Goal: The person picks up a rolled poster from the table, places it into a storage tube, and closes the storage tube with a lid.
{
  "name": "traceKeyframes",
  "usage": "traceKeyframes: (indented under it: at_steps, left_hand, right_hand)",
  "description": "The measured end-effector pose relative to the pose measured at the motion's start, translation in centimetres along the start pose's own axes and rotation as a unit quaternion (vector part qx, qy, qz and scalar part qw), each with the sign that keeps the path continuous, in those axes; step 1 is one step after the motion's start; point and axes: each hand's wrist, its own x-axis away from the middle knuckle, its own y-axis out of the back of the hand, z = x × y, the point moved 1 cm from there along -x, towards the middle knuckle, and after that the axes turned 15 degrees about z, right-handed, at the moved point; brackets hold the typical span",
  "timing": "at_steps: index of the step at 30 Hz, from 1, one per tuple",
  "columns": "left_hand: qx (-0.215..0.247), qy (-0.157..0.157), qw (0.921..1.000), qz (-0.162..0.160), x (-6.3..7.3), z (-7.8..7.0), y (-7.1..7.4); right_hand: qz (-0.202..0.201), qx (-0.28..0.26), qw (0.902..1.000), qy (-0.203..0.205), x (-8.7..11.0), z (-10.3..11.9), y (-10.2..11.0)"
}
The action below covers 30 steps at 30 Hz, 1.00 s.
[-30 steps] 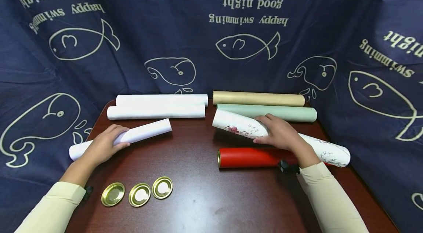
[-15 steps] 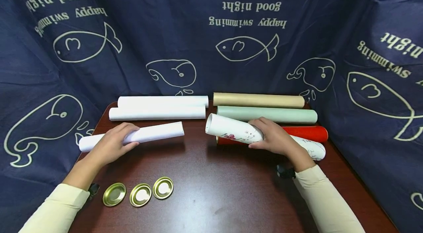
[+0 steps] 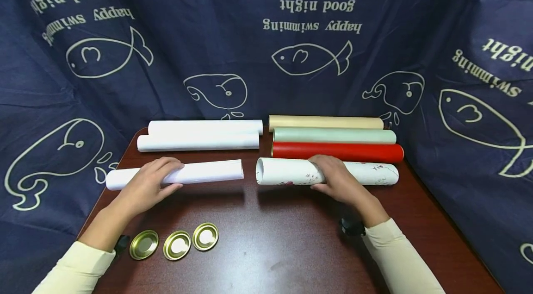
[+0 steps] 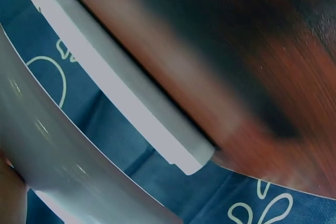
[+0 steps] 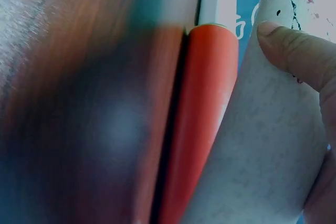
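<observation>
In the head view my left hand (image 3: 151, 183) grips a rolled sheet of white paper (image 3: 212, 171) from above, near its middle. To the right, my right hand (image 3: 337, 180) holds a white cardboard tube with a plum-blossom print (image 3: 287, 172), thumb toward me. The tube's open left end faces the paper roll's right end, with a small gap between them. Shadows below suggest both are raised off the table. Just behind the printed tube lies a red tube (image 3: 308, 150). In the right wrist view my thumb (image 5: 294, 51) presses along the printed tube's side.
Two more white paper rolls (image 3: 197, 142) lie at the back left of the dark wood table (image 3: 266, 238). A pale green tube (image 3: 333, 135) and a tan tube (image 3: 325, 121) lie at the back right. Several gold metal lids (image 3: 176, 245) sit front left. Blue printed cloth hangs behind.
The red tube has gone back to lie by the green one. My right hand has moved the printed tube left and levelled it. My left hand has brought the paper roll rightward.
</observation>
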Motion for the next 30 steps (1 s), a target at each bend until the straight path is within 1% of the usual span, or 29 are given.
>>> traceKeyframes:
  at_steps: [5, 10, 16, 23, 30]
  left_hand:
    - [0.0, -0.014, 0.9999, -0.007, 0.0, -1.0, -0.3]
    - [-0.007, -0.029, 0.9995, -0.005, 0.0, -1.9, -1.3]
    - [-0.012, -0.02, 0.9997, 0.004, 0.1, -2.9, -2.7]
    - [-0.013, -0.016, 0.9997, 0.01, -0.7, -4.1, -3.2]
    - [-0.023, -0.022, 0.9994, 0.014, -1.9, -5.4, -3.2]
  right_hand:
    - [-0.013, 0.007, 0.9999, -0.008, 0.3, 0.2, -0.8]
    - [-0.026, 0.007, 0.9995, -0.016, 0.5, 0.6, -1.5]
    - [-0.026, 0.013, 0.9996, -0.004, 0.7, 1.1, -2.3]
    - [-0.033, 0.027, 0.9991, 0.0, 0.8, 1.5, -2.9]
    - [-0.038, 0.021, 0.9991, -0.002, 0.7, 1.9, -3.0]
